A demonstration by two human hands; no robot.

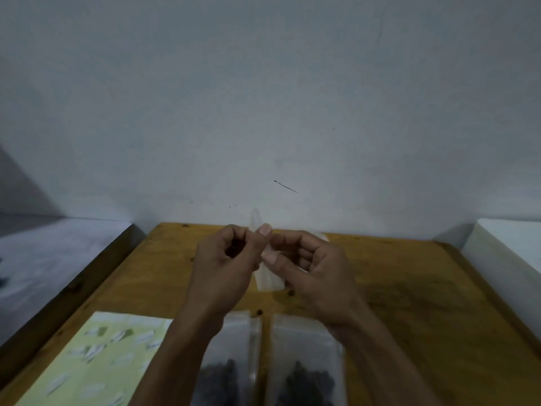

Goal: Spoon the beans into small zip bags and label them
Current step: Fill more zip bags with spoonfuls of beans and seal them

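Note:
My left hand (225, 259) and my right hand (310, 268) are raised together above the wooden table (409, 303). Between their thumbs and fingers they pinch a small clear zip bag (268, 278), which looks empty and hangs down between them. Two clear zip bags with dark beans lie flat at the near edge: one under my left wrist (234, 361), the other under my right wrist (304, 364). A yellow-green label sheet (96, 358) with several white stickers lies at the near left. No spoon is in view.
A few loose beans (290, 293) lie on the table near the hanging bag. A white wall stands just behind the table. A dark ledge and grey floor are at the left, and a white object (509, 244) is at the right edge.

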